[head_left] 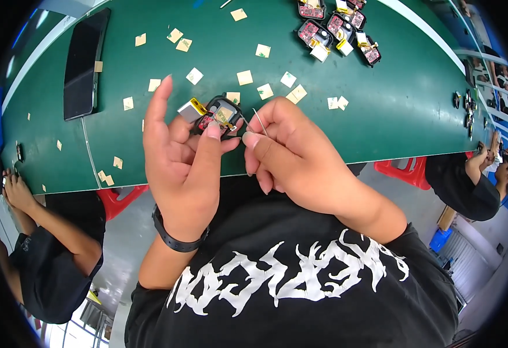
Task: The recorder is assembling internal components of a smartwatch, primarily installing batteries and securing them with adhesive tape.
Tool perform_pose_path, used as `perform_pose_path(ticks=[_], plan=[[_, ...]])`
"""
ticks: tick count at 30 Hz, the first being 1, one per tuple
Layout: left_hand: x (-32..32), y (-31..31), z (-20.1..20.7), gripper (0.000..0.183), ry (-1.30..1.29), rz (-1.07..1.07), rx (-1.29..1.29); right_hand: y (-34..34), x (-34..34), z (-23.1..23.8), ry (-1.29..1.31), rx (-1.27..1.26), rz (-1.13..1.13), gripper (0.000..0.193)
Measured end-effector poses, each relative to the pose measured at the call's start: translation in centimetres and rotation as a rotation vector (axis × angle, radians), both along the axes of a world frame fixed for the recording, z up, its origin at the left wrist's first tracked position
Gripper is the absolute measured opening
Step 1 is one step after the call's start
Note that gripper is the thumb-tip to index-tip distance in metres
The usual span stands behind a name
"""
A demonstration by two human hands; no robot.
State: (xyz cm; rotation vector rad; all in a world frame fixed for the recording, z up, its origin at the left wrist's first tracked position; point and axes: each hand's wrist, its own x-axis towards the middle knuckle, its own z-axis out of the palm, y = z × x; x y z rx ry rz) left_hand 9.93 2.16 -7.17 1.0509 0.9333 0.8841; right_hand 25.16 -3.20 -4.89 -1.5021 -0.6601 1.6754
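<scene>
My left hand (179, 168) is closed around a small open black plastic housing (215, 104), its thumb pressing at the near side. Inside the housing a red circuit board (204, 123) shows, beside a tan paper-backed square (225, 112). A silver battery with yellow tape (191, 109) sticks out to the left, next to my left fingers. My right hand (306, 156) pinches thin metal tweezers (259, 120) just right of the housing. One thin prong points at the housing's right edge; whether it touches is hard to tell.
Small paper-backed squares (244, 78) lie scattered over the green table (335, 133). More open housings with batteries (340, 28) are heaped at the far right. A black phone-like slab (85, 64) lies at the far left. Other people work at both sides, near red stools (405, 173).
</scene>
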Motion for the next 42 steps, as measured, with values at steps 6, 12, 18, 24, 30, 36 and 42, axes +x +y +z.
perform_pose_path(ticks=[6, 12, 18, 24, 30, 36, 42], plan=[[-0.1, -0.3, -0.4, 0.057, 0.082, -0.002, 0.103, 0.8, -0.1, -0.1, -0.01, -0.035, 0.017, 0.008], [-0.3, -0.3, -0.9, 0.051, 0.033, -0.016, 0.138, 0.7, -0.2, -0.5, -0.007, -0.017, 0.001, 0.007], [-0.4, 0.0, -0.2, 0.047, 0.058, 0.004, 0.071, 0.7, -0.6, -0.6, 0.001, -0.019, -0.028, 0.005], [-0.7, 0.7, 0.1, 0.046, -0.014, -0.042, -0.069, 0.5, -0.8, -0.6, 0.022, 0.016, -0.051, 0.007], [-0.3, 0.4, 0.4, 0.051, 0.003, -0.018, -0.066, 0.3, 0.4, -1.3, -0.061, 0.257, -0.182, 0.014], [-0.2, 0.0, -0.2, 0.064, 0.056, -0.098, 0.015, 4.2, 1.6, 0.2, -0.62, 0.526, 0.111, 0.017], [-0.4, 0.3, 0.0, 0.063, 0.034, -0.068, 0.01, 4.8, 1.8, 1.4, -0.67, 0.604, 0.275, 0.013]])
